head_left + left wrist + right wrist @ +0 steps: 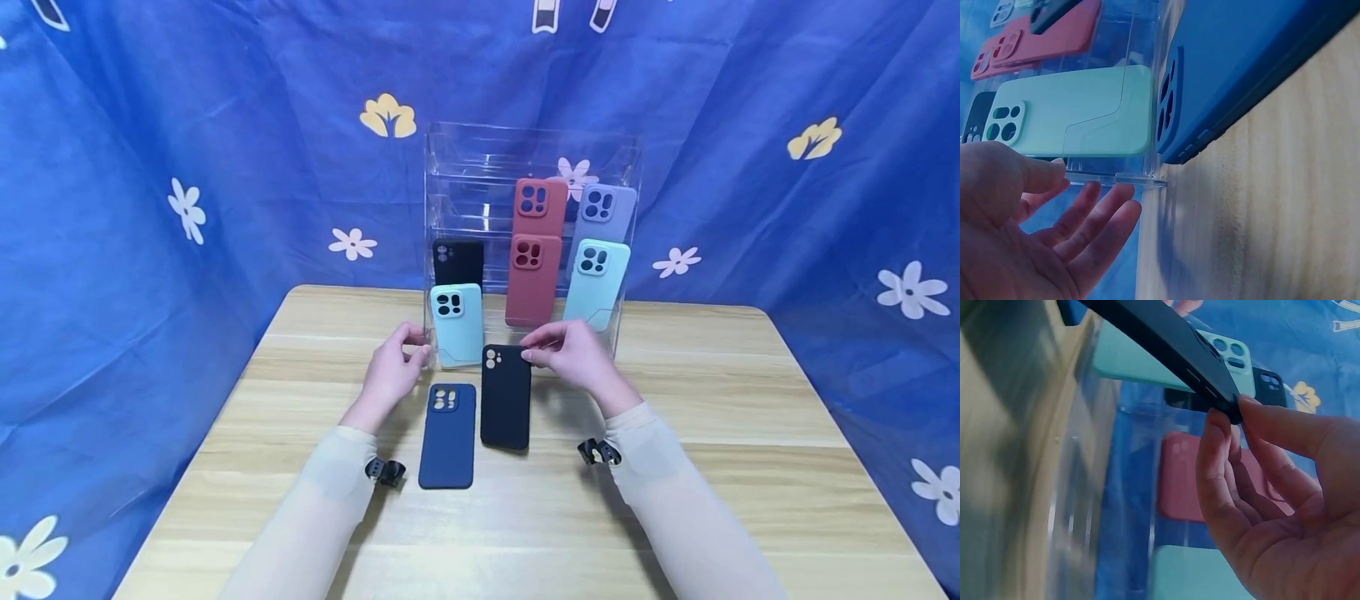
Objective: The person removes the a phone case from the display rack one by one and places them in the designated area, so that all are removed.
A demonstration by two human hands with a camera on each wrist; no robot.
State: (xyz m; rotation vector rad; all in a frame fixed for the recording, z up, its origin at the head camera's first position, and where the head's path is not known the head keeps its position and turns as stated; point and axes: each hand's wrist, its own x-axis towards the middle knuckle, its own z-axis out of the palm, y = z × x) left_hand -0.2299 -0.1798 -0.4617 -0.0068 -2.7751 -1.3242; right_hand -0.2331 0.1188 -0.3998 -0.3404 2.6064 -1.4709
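My right hand (573,354) pinches a black phone case (506,400) by its top right corner, between thumb and fingertips. In the right wrist view the black case (1169,347) slants away from those fingers. My left hand (393,367) is at the lower left side of a clear display rack (457,179), its loosely extended fingers right at the rack's edge. Beside that hand, a mint phone case (459,325) stands in the rack's bottom tier. A dark blue phone case (447,437) lies on the table, left of the black one.
Behind the mint case stands another black case (459,260). Two red cases, the front one (532,287) lower, fill the rack's middle column. At right are a mint case (597,283) and a lavender case (611,208). A blue flowered cloth (262,167) hangs behind the wooden table (712,400).
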